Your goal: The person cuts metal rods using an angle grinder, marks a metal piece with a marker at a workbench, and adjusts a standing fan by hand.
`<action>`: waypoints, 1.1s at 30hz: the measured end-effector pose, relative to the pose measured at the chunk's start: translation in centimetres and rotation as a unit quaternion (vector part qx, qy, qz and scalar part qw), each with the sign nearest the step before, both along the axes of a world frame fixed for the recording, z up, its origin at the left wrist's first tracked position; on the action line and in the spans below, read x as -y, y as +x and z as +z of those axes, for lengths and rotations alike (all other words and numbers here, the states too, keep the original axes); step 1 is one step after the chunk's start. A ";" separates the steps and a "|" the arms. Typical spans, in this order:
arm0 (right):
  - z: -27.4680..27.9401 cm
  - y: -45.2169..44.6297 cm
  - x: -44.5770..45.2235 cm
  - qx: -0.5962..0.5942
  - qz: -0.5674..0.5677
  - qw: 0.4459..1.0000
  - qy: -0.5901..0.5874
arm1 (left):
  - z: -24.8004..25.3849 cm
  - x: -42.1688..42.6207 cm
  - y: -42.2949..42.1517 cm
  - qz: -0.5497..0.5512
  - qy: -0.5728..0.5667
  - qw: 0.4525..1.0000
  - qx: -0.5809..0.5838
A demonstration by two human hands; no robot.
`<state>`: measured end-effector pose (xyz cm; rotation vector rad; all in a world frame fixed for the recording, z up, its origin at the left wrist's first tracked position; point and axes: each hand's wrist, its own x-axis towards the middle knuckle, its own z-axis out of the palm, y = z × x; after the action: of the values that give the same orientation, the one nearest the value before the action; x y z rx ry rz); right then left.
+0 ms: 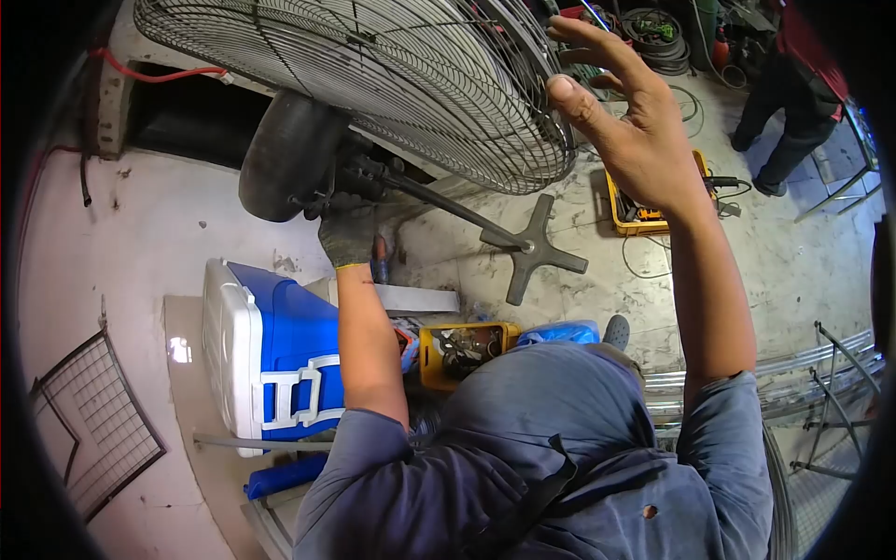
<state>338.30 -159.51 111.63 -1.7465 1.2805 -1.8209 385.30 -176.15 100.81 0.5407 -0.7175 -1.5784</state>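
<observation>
A large pedestal fan fills the top of the head view, its round wire cage (pixel 420 103) tilted over. Behind the cage sits the black motor housing (pixel 289 159), and a dark pole (pixel 448 207) runs down to a cross-shaped base (pixel 532 247) on the floor. My left hand (pixel 347 233), in a dark glove, is closed at the bracket under the motor; its fingertips blend into the dark parts. My right hand (pixel 639 135) is bare and raised beside the cage's right rim, fingers spread and holding nothing. Whether its thumb touches the rim is unclear.
A blue cooler with a white lid (pixel 233 345) stands at left. Yellow crates hold tools, one below (pixel 434 359) and one at right (pixel 625 224). Metal bars (pixel 775 373) lie at right. Another person (pixel 793 103) stands top right. A wire grid (pixel 98 420) is lower left.
</observation>
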 end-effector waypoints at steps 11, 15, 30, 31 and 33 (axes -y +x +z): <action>-0.2 1.2 -0.9 -0.003 -0.019 0.999 -0.037 | -0.9 0.6 0.9 -0.103 0.057 0.980 -0.157; -0.2 1.2 -1.1 -0.013 -0.023 0.999 -0.037 | -0.3 0.0 -1.1 -0.040 0.055 0.988 -0.137; 1.4 2.4 -2.7 -0.044 -0.039 0.998 0.007 | -5.8 4.6 3.2 0.266 -0.226 0.831 0.434; 1.5 2.5 -2.8 -0.042 -0.041 0.998 0.012 | -5.5 4.4 2.8 0.344 -0.317 0.549 0.693; 1.4 2.8 -3.1 -0.041 -0.042 0.998 0.024 | -4.9 4.0 2.5 0.381 -0.293 -0.308 0.821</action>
<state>341.13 -156.44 113.07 -1.7841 1.4373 -1.7649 387.75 -180.19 95.96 -1.2561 1.5264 -2.1365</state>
